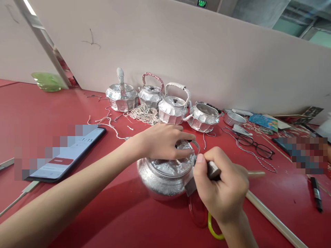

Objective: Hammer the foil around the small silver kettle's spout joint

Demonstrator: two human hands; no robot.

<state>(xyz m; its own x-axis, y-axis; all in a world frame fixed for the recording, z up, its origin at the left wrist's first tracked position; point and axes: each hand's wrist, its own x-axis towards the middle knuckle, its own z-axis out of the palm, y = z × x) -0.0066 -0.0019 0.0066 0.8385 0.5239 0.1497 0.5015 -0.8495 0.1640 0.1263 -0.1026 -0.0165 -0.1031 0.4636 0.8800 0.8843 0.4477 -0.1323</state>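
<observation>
A hammered silver-coloured kettle [161, 181] stands in front of me on the red table. My left hand [165, 141] lies across its lid [168, 167], thumb and fingers apart, gripping toward the right side beside a curved metal strip [198, 147]. Close to that side, my right hand [222, 186] is closed round a tool [214, 170] with a dark rounded part. A flat grey metal piece [191, 186] shows by the kettle wall, seemingly part of that tool; its exact kind is partly hidden. Below the right hand lies a yellow loop [213, 229], beside a red one [195, 212].
Several silver kettles stand along the white partition [168, 41], among them one with a white-wrapped handle [172, 110]. Loose cords [144, 113] lie near them. A phone [64, 162] is at left; glasses [254, 146], a rod [274, 217] and a marker [316, 194] lie right.
</observation>
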